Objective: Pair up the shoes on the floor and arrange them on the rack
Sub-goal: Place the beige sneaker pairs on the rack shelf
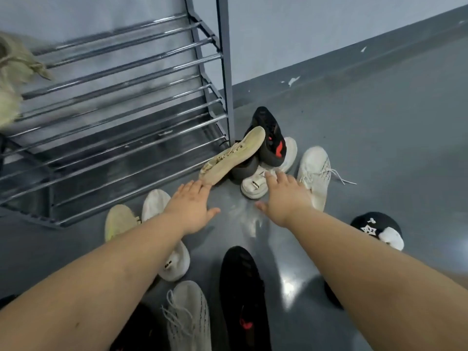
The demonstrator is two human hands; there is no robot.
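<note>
Barely started: I reached both empty, open-fingered grips, left hand (pixel 191 207) and right hand (pixel 285 196), toward the shoe heap (pixel 253 158) beside the rack (pixel 121 102), whose rails were nearly bare.

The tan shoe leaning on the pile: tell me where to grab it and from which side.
Probably grip the tan shoe at its heel end, nearest the left hand. It lies tipped on its side, sole up, its toe propped on the black shoe; come from the near side.

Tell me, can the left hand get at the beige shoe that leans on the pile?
Probably yes. The left hand is open, its fingertips at the near end of the beige shoe, and nothing lies between them.
</note>
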